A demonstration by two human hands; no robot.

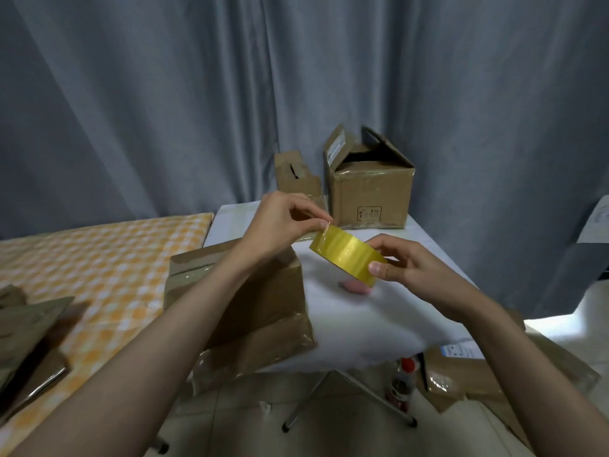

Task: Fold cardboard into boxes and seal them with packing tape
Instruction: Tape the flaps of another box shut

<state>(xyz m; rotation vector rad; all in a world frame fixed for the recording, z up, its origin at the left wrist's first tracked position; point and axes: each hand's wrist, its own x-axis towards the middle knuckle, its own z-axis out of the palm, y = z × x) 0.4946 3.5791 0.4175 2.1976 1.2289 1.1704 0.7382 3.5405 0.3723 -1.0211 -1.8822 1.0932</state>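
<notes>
A roll of yellowish packing tape (344, 253) is held above the white table (362, 318). My right hand (412, 275) grips the roll from the right, thumb on its outer face. My left hand (283, 222) pinches the tape's loose end at the roll's upper left edge. A folded cardboard box (250, 311) with clear tape on it lies on the table's left part, under my left forearm. Two more cardboard boxes stand at the table's far edge: a small one (296, 174) and a larger one (370, 189) with its top flaps partly raised.
A bed with an orange checked sheet (99, 275) is on the left, with flattened cardboard (26, 324) on it. A small pink object (356, 286) lies on the table. On the floor stand a red-capped bottle (403, 380) and more flattened cardboard (468, 374). Grey curtains hang behind.
</notes>
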